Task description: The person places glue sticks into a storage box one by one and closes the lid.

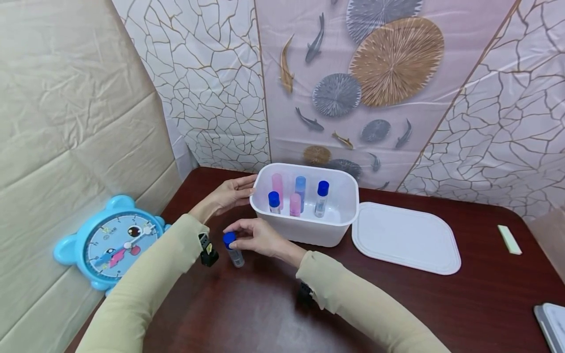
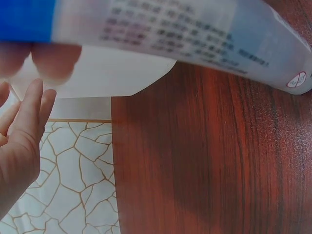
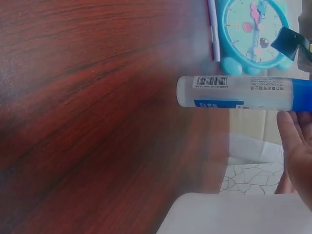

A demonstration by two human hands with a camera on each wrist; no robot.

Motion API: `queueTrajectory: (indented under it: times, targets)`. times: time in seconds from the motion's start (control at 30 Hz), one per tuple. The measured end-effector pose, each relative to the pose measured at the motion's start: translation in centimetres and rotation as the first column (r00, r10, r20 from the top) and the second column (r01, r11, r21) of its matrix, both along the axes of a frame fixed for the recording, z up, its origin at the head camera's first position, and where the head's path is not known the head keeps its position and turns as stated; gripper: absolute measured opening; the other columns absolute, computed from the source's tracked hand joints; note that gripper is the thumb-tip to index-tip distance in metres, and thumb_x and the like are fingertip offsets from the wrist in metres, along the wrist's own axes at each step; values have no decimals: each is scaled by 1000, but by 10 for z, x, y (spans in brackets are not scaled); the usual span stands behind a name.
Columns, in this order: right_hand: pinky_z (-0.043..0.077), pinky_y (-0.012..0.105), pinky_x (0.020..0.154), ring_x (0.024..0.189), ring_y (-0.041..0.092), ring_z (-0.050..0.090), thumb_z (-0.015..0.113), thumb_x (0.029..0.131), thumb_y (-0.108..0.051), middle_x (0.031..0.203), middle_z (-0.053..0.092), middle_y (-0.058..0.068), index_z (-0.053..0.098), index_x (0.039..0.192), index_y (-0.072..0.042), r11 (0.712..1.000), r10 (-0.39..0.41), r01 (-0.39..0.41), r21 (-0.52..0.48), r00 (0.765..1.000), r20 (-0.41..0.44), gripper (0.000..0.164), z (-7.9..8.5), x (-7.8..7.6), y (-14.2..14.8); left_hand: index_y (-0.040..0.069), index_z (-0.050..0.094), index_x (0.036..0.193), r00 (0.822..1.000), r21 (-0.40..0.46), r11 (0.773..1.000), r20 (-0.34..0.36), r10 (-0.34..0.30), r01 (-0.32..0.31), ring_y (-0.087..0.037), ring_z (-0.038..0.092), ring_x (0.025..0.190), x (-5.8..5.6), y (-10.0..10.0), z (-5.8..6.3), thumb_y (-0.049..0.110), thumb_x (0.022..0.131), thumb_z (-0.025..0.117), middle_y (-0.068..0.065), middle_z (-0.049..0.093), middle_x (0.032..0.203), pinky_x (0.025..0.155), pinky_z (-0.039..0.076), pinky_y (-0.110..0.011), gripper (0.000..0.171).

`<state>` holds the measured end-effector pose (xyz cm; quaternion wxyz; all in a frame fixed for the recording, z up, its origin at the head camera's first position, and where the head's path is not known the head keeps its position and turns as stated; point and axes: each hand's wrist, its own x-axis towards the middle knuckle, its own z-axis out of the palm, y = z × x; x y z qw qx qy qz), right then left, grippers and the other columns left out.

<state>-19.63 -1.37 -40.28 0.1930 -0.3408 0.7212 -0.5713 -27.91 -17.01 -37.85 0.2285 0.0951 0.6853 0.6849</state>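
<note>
My right hand pinches a clear glue stick by its blue cap, in front of the white bin. In the right wrist view the glue stick shows a barcode and a blue label patch. With fingers extended, my left hand touches the left end of the white bin. Inside the bin stand two blue-capped clear tubes, one at the left and one at the right. Between them are two pink tubes and a light blue tube.
A white lid lies right of the bin on the dark wooden table. A blue cartoon clock leans at the left, near a pen. Farther right are a pale green strip and a white-topped object at the edge.
</note>
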Motion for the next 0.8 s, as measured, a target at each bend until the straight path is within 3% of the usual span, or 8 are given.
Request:
queueTrajectory:
  times: [0.17,0.3,0.47,0.63,0.7,0.8]
  targets:
    - [52,22,89,96,18,66,68,83,0,108,66,20,62,115,6,1000,-3,3,-3,1000,-23,32,3,2,6,5,31,147,1000,-15,1000,-2,-1,1,-33,41,132,-1,0,-1,3,95,51,-13,34,150,101,43,-41,55]
    - [54,23,86,90,15,65,67,84,-1,105,67,19,62,114,5,1000,-7,6,-20,999,-43,31,15,4,22,6,32,147,1000,-42,999,-2,1,-1,-33,43,130,-2,-1,0,6,96,52,-12,35,150,100,45,-40,55]
    - [54,25,79,85,12,62,66,85,-1,100,68,15,63,115,5,997,-50,46,-64,997,-67,31,47,2,56,6,30,147,1000,-40,999,9,1,-1,-32,44,130,-2,2,3,6,96,52,-12,34,150,99,45,-39,55]
    - [54,22,74,83,10,62,66,85,0,93,69,1,61,116,7,975,-164,159,-153,986,-23,32,88,-8,103,6,27,148,1000,-28,1000,19,4,-3,-31,40,132,-1,3,4,4,96,50,-11,30,153,102,43,-39,57]
    - [54,21,69,80,9,63,67,85,-3,91,70,-3,64,114,1,959,-222,216,-180,975,-9,29,101,-15,123,7,28,148,1000,-36,999,21,15,-14,-30,40,132,-1,3,4,4,96,51,-10,30,153,101,43,-40,57]
    - [54,20,72,81,10,64,65,87,-5,92,70,-3,67,110,-9,938,-281,277,-208,960,11,23,110,-28,149,8,30,148,999,-52,998,25,28,-27,-30,41,132,-1,3,2,5,95,53,-9,32,152,101,44,-39,58]
